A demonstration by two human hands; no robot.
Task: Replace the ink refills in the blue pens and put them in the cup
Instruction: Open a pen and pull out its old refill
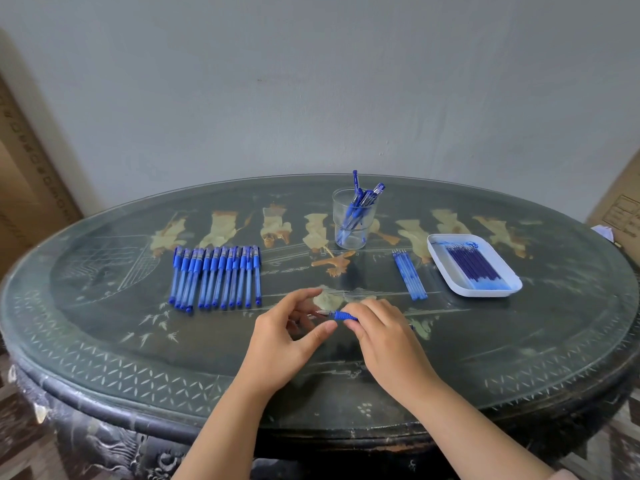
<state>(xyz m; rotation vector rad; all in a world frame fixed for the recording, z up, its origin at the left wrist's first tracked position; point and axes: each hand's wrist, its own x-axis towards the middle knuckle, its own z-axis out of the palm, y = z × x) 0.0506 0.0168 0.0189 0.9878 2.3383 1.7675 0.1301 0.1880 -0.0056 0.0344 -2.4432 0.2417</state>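
Two bare forearms are seen nearest, reaching over the near rim of a dark oval table.

- One blue pen is pinched in the fingers of the right hand. Long axis runs left to right, almost level. Writing tip points left, toward the left hand.
- Only the tip and the blue grip section are exposed, sticking out past the right fingertips. The barrel is hidden under that hand.
- Pen is held just above the table's near middle, between the two hands.
- Left hand is loosely curved, thumb and forefinger forming a C just beside the tip. Nothing is seen held in it. Contact with the tip cannot be judged.

Counts:
- Row of capped pens, left of centre: about twelve, laid side by side, caps toward the wall.
- Clear cup, far centre: about four finished pens, leaned right.
- Loose refills, right of centre: four, parallel, touching.
- White tray, just beside them on the right: one bundle of dark refills, too packed to be counted.
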